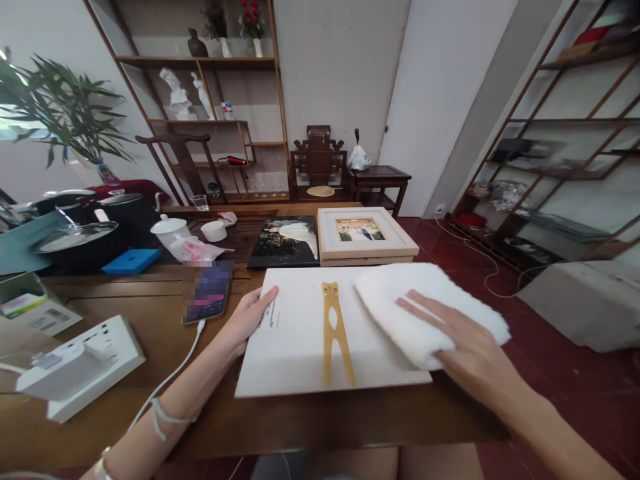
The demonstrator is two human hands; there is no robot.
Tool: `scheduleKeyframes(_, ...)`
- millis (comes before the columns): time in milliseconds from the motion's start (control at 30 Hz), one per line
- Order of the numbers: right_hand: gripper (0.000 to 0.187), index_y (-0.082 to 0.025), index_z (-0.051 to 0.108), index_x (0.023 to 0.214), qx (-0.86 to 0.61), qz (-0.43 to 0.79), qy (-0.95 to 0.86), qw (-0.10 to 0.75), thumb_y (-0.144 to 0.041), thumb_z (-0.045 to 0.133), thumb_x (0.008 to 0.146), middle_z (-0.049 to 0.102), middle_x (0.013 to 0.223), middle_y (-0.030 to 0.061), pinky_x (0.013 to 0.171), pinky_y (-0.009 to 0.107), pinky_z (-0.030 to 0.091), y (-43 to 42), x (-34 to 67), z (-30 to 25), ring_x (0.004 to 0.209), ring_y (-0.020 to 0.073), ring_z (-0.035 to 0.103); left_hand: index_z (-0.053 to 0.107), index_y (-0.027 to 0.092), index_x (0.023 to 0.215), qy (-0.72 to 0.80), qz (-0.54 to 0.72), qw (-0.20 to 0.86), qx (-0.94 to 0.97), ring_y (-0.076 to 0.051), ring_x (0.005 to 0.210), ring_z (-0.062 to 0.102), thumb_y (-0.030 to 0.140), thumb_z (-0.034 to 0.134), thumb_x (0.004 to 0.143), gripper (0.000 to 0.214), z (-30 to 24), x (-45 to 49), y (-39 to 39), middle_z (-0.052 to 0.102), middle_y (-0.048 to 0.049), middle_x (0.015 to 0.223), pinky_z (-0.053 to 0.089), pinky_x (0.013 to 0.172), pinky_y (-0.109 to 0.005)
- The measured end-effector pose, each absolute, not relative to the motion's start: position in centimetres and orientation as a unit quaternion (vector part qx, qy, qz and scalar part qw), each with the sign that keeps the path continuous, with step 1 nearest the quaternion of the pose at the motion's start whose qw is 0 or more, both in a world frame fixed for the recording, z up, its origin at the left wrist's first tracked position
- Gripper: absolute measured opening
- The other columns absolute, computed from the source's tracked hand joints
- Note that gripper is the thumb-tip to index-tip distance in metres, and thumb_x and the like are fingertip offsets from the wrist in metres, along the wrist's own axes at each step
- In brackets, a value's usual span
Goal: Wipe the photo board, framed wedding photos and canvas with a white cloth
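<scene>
A white picture frame point(295, 340) lies back side up at the table's front edge, with a gold, two-legged easel stand point(332, 333) fixed on its back. My left hand point(255, 310) grips its left edge, thumb on top and the other fingers hidden beneath. Small dark print shows beside that thumb. Over the frame's right part is a folded white towel point(430, 300), reaching past the frame's right edge. My right hand point(460, 340) is closed on the towel's near side, fingers lying across its top; the thumb is out of sight.
Behind the frame lie a dark photo panel point(285, 241) and a light wooden framed photo point(367, 235). To the left are a phone point(209, 293) with a white cable, a power strip point(95, 367), a blue box point(131, 261), a lidded cup point(169, 230) and a pan point(77, 237).
</scene>
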State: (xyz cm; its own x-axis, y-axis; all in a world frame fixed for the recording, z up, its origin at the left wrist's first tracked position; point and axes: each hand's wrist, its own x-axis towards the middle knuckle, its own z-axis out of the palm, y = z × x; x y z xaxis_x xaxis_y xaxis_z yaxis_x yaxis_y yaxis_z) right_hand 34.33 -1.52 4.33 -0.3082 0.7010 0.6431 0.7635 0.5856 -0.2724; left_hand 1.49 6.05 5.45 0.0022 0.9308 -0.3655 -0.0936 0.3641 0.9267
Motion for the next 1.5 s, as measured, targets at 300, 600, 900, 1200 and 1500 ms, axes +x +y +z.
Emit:
scheduleKeyframes(300, 0.033, -0.019, 0.06, 0.062, -0.36, -0.069, -0.899, 0.241, 0.004, 0.038, 0.065, 0.046, 0.14, 0.0094, 0.1, 0.052, 0.042, -0.5, 32.0, 1.4, 0.133, 0.027, 0.032, 0.065, 0.012, 0.084, 0.588, 0.407, 0.583, 0.386, -0.014, 0.046, 0.062, 0.024, 0.064, 0.081, 0.012, 4.8, 1.0, 7.1, 0.07, -0.0056, 0.065, 0.047, 0.045, -0.021)
scheduleKeyframes(600, 0.034, -0.018, 0.064, 0.071, -0.373, -0.039, -0.901, 0.219, 0.003, 0.04, 0.058, 0.04, 0.144, 0.0101, 0.103, 0.054, 0.036, -0.1, 31.6, 1.1, 0.135, 0.0293, 0.026, 0.063, 0.019, 0.1, 0.663, 0.353, 0.316, 0.58, -0.032, 0.094, 0.063, 0.035, 0.087, 0.042, 0.065, 4.5, 0.4, 6.9, 0.07, -0.0086, 0.098, 0.047, 0.076, -0.033)
scheduleKeyframes(900, 0.032, -0.019, 0.064, 0.072, -0.379, -0.032, -0.898, 0.22, 0.001, 0.042, 0.059, 0.04, 0.143, 0.0092, 0.103, 0.055, 0.035, 0.1, 31.5, 0.8, 0.135, 0.0294, 0.027, 0.062, 0.017, 0.079, 0.668, 0.32, 0.192, 0.644, -0.041, 0.1, 0.055, 0.047, 0.076, 0.059, 0.039, 3.8, 1.5, 5.0, 0.065, -0.0142, 0.086, 0.038, 0.091, -0.047)
scheduleKeyframes(1200, 0.03, -0.018, 0.061, 0.073, -0.39, -0.046, -0.881, 0.262, 0.001, 0.041, 0.059, 0.045, 0.14, 0.013, 0.102, 0.053, 0.038, 0.7, 32.0, 1.3, 0.131, 0.0285, 0.035, 0.048, 0.019, 0.13, 0.547, 0.222, 0.118, 0.798, -0.031, 0.138, 0.024, 0.037, 0.045, 0.089, 0.045, 0.6, 0.9, 3.8, 0.035, -0.0119, 0.148, 0.023, 0.107, -0.052)
scheduleKeyframes(1500, 0.029, -0.014, 0.065, 0.086, -0.382, -0.036, -0.911, 0.154, -0.004, 0.05, 0.065, 0.035, 0.146, 0.0153, 0.108, 0.056, 0.023, 5.6, 29.2, 2.1, 0.137, 0.0324, 0.018, 0.04, 0.026, 0.137, 0.51, 0.169, 0.112, 0.836, -0.024, 0.139, 0.026, 0.028, 0.029, 0.096, 0.043, 0.4, -0.5, 4.4, 0.038, -0.0063, 0.147, 0.025, 0.105, -0.05)
